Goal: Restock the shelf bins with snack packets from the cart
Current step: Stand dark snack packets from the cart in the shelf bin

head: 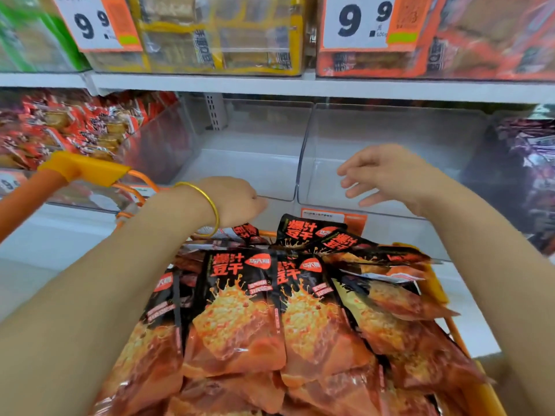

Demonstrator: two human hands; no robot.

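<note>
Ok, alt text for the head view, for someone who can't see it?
A right hand with fingers spread and a left hand wearing a gold bangle reach over a cart heaped with black-and-orange snack packets toward two clear shelf bins that look empty. Neighbouring bins hold other packets; 9.9 price signs hang above.

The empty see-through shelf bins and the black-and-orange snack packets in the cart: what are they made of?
Empty see-through shelf bins: apparently rigid clear plastic, glossy; fully transparent with glinting edges. Black-and-orange snack packets: likely printed plastic film, shiny, with creases and highlights.
</note>
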